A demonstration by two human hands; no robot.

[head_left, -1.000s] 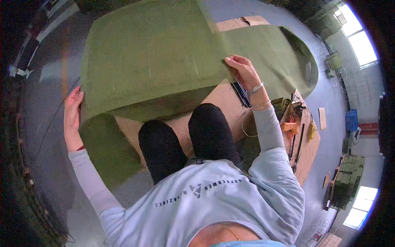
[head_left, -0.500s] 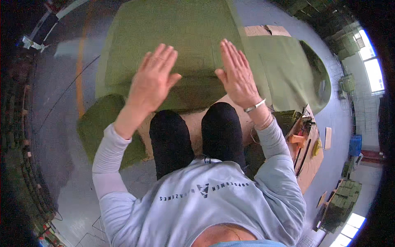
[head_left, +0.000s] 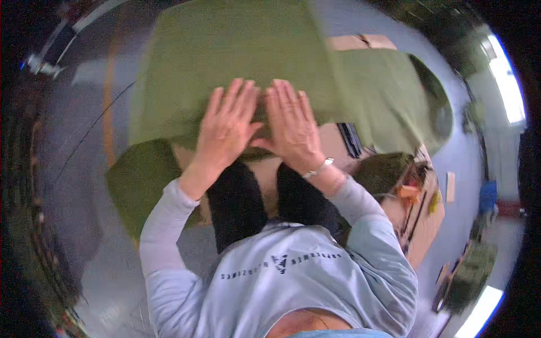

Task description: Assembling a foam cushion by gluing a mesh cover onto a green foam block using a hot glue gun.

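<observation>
- My left hand point(head_left: 225, 135) and right hand point(head_left: 293, 127) are over the green fabric sheet point(head_left: 236, 45); each grip unclenched, fingers outstretched;
- probably smoothing; next calls for even palm pressure.

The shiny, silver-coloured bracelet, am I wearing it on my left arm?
No, the shiny, silver-coloured bracelet is worn at the base of the right hand.

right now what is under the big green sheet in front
Brown cardboard shows along the near edge of the green sheet and seems to run beneath it. Anything farther under is covered and cannot be seen.
</observation>
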